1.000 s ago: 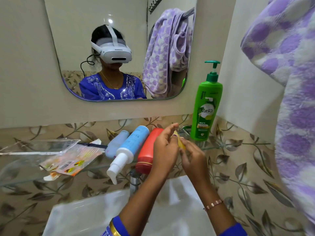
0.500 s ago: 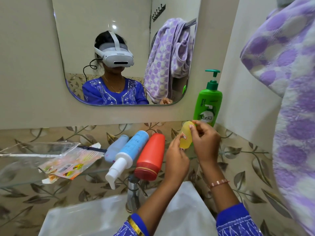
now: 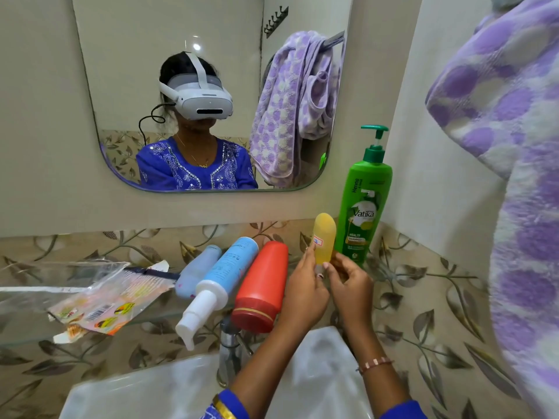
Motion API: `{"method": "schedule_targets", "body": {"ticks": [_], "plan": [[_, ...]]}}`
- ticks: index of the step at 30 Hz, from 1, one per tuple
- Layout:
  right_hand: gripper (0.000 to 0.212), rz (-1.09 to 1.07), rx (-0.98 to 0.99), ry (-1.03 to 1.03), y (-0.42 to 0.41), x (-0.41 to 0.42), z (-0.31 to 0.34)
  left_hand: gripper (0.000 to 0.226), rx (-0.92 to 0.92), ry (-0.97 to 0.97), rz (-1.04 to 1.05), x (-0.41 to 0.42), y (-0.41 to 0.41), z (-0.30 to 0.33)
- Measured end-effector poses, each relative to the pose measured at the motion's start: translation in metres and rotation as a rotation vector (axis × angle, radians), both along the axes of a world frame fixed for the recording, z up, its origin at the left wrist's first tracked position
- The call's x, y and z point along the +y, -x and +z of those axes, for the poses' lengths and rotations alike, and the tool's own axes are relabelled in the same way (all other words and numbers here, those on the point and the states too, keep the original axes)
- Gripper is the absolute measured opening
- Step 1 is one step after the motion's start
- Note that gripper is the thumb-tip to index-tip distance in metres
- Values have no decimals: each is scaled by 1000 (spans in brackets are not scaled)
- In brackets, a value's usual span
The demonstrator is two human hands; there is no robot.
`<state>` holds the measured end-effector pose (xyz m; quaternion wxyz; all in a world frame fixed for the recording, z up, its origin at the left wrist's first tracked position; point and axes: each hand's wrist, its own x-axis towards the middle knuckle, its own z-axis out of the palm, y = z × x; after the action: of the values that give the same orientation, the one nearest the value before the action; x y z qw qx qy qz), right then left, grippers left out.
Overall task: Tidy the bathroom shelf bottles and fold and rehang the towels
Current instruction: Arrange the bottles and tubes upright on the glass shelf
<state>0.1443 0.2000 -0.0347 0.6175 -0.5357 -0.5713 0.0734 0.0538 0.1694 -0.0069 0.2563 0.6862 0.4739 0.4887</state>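
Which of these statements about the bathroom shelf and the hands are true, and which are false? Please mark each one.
1. The yellow bottle stands upright beside the green pump bottle. True.
2. The red bottle stands upright. False: it lies on its side on the glass shelf.
3. The left hand and the right hand are both at the base of the yellow bottle. True.
4. The blue bottle lies to the right of the red bottle. False: it lies to its left.
5. A purple spotted towel hangs at the right. True.
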Motion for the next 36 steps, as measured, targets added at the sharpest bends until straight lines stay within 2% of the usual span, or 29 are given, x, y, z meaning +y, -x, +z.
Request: {"method": "schedule_targets", "body": {"ticks": [12,19,23,29,36], "plan": [[25,-46,-56,42,-1,4,5,57,107,46,90,3,-7,-2],[28,-39,-40,31,-1,-1,7,54,86,27,96,0,-6,-2],[30,7,-26,37,-2,-9,4,51,14,-2,89,-6,-5,-1],[30,-8,-71,-136,7,-35,-10,48,-150,-17,-61,-32,-3,9],[50,256,-245,-154,35,-63,-19,41,-299,-98,-92,-67,40,31]]}}
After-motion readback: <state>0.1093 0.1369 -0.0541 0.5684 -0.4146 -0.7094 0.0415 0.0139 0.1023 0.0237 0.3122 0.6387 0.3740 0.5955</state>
